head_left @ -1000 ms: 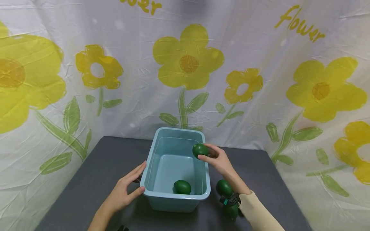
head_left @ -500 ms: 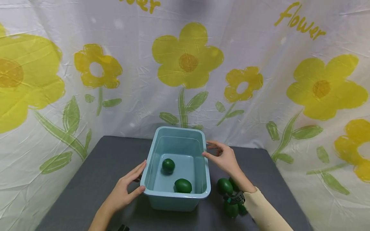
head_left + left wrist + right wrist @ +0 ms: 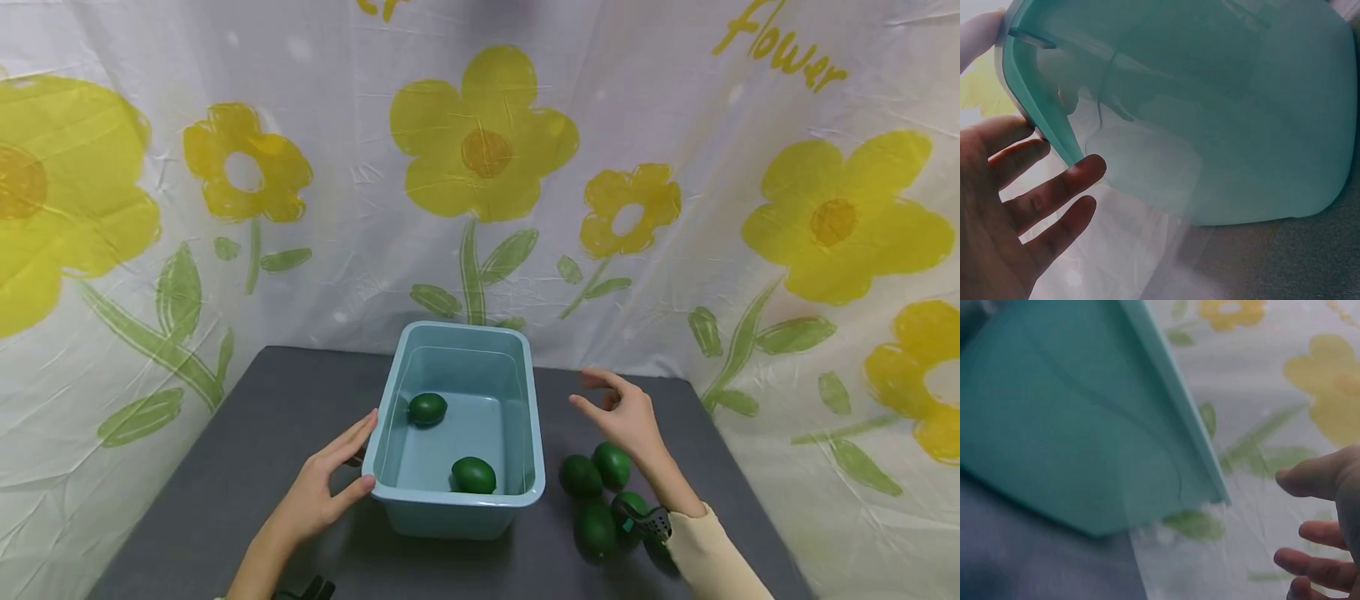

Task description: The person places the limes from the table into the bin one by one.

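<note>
I am at a staged recording corner, not a lived-in room: a creased white flower-print cloth [image 3: 480, 167] hangs as backdrop on all sides, and a plain dark grey tabletop [image 3: 247, 450] stands before me.

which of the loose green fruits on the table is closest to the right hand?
The far right fruit of the cluster beside the bin. It lies just below the right hand; the other three sit nearer the camera, by the sleeve.
</note>
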Demonstrator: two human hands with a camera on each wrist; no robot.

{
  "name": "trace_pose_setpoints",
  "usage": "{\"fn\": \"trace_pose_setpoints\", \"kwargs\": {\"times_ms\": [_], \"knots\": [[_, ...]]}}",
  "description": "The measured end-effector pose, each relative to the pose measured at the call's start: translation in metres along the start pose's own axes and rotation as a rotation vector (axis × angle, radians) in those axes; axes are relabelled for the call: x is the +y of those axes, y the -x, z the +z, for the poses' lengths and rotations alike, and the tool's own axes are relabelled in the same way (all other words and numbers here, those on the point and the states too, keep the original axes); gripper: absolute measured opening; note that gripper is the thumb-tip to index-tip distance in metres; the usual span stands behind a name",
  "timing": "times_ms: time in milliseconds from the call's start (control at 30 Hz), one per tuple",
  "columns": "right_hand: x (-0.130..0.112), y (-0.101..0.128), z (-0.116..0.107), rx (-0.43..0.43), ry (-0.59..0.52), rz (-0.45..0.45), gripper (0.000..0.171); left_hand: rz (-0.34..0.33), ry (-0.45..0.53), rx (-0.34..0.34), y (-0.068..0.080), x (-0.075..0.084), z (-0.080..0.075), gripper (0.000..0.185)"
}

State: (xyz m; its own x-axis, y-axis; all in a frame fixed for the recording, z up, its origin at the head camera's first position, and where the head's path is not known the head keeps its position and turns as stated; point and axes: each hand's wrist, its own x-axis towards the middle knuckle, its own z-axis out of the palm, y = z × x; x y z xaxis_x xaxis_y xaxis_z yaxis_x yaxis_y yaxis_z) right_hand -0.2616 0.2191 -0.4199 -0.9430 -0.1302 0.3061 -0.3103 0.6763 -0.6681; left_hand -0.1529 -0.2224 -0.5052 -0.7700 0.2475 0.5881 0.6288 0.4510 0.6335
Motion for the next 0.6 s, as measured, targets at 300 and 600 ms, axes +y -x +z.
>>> {"fn": "trace_pose_setpoints", "kwargs": {"times_ms": [300, 600], "knots": [[0.027, 0.011, -0.022, -0.019, 0.213, 0.033, 0.059, -0.003, -0.007, -0.005, 0.000, -0.001, -0.001, 0.074], [0.057, 0.019, -0.024, -0.046, 0.347, 0.076, 0.064, 0.003, 0.002, -0.008, 0.001, -0.003, 0.000, 0.073]]}}
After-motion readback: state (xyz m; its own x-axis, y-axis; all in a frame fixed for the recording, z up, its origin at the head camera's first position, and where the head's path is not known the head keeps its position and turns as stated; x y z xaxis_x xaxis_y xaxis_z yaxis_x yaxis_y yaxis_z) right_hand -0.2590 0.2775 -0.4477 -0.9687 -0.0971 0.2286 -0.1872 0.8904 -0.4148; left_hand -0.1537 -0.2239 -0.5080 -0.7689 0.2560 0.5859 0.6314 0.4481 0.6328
